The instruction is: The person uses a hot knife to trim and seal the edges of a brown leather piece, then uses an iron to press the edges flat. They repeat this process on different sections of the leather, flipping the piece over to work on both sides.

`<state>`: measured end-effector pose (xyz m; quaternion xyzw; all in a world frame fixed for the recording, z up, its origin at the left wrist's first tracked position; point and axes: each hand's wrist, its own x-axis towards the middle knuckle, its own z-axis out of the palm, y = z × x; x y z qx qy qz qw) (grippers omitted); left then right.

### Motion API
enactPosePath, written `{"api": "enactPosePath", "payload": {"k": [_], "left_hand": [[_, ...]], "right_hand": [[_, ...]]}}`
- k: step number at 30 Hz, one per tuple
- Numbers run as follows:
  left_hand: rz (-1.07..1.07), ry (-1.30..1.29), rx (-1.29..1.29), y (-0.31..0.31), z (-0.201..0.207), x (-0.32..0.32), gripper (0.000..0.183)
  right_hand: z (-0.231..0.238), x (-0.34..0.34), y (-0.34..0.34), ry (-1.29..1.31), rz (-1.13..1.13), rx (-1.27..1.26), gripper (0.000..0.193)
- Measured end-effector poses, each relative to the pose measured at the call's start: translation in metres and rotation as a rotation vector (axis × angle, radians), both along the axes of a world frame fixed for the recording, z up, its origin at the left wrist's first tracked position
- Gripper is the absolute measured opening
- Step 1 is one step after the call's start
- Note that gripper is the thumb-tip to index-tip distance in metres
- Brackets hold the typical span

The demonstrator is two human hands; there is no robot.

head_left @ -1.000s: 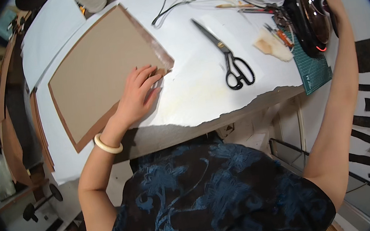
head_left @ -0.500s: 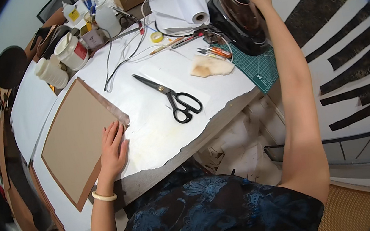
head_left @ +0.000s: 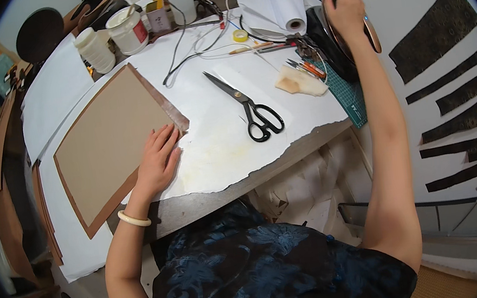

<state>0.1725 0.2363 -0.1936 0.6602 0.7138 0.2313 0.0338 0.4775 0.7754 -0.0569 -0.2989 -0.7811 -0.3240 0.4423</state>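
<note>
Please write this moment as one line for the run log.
left hand: on beige panel, near corner | right hand: at iron, grip unclear | black shears: lying on white paper

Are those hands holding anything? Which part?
Can't tell: right hand hides any grip on the black-bronze iron. Left hand rests on the flat, brown-edged beige panel, near a corner.
</note>
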Motion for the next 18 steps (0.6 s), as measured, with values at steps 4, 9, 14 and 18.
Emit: {"api": "enactPosePath", "payload": {"k": [4, 9, 14, 18], "left_hand": [[0.007, 0.020, 0.024, 0.004, -0.001, -0.002, 0.051], [0.003, -0.024, 0.052, 0.002, -0.007, -0.006, 0.053], [0.002, -0.107, 0.059, -0.002, -0.003, -0.008, 0.055], [-0.015, -0.283, 0.096, -0.003, -0.001, -0.013, 0.050]], "right_hand": [[-0.009, -0.084, -0.052, 0.028, 0.376, -0.167, 0.014], [-0.030, -0.181, -0.107, -0.024, 0.606, -0.621, 0.017], [-0.014, -0.315, -0.139, -0.038, 0.756, -0.739, 0.028], [-0.009, -0.412, -0.111, -0.294, 0.324, -0.636, 0.035]]}}
